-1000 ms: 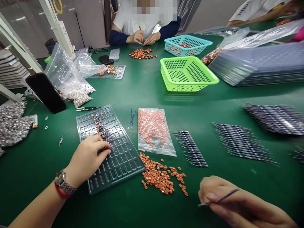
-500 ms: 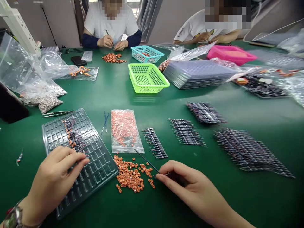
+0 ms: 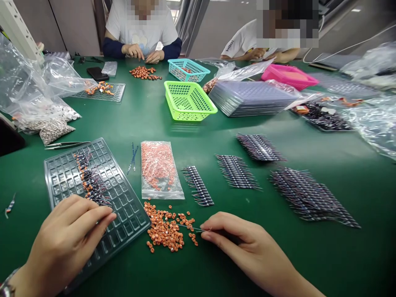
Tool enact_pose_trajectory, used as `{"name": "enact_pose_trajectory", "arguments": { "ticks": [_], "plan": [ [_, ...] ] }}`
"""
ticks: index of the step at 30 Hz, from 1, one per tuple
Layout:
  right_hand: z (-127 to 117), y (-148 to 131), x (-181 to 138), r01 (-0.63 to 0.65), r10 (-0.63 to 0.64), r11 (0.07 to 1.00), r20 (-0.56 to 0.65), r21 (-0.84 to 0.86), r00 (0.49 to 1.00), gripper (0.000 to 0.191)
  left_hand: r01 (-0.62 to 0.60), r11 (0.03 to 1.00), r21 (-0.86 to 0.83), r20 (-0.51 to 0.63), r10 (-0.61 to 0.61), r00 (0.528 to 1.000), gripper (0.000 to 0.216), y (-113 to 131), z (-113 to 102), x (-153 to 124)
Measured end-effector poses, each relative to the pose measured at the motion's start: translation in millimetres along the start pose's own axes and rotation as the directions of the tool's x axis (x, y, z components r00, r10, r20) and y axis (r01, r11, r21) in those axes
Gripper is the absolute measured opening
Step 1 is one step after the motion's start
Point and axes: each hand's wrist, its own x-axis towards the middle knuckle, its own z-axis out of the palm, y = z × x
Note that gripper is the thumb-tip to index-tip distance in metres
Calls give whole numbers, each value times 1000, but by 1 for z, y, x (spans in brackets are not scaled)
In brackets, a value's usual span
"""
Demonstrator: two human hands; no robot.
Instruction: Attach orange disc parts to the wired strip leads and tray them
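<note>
My left hand point(image 3: 66, 239) rests on a grey compartment tray point(image 3: 123, 214), fingers curled and pinched by a row of dark wired parts point(image 3: 89, 177) lying in it; what it grips is hidden. My right hand point(image 3: 244, 247) lies on the green table and pinches a thin wire lead point(image 3: 187, 226), whose tip reaches into a loose pile of small orange beads point(image 3: 165, 229). Beyond the pile lies a clear bag of orange parts point(image 3: 159, 169).
Several bundles of dark wired parts point(image 3: 306, 196) lie to the right. A green basket point(image 3: 188, 101), a teal basket point(image 3: 188, 70), stacked trays point(image 3: 250, 97) and tweezers point(image 3: 66, 144) sit farther back. Two other people work at the table's far edge. Plastic bags point(image 3: 46, 107) crowd the left.
My right hand came in from the lower right and lowered the wire until it lies nearly flat with its tip in the orange pile. The view swung right. My left hand stayed on the tray.
</note>
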Motion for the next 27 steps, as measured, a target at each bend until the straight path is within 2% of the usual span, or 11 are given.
{"name": "enact_pose_trajectory", "arguments": {
  "ticks": [6, 12, 27],
  "plan": [
    [0, -1, -3, 29, -28, 999, 44, -21, 999, 16, -13, 1000, -7, 4, 13, 1000, 13, 1, 0, 0],
    [4, -5, -5, 50, -47, 994, 33, -98, 998, 18, -14, 1000, -1, -7, 14, 1000, 14, -2, 0, -1],
    [11, -5, 0, 43, -42, 996, 12, -81, 999, 19, -7, 1000, -21, -36, 6, 999, 18, -7, 0, -6]
  ]
}}
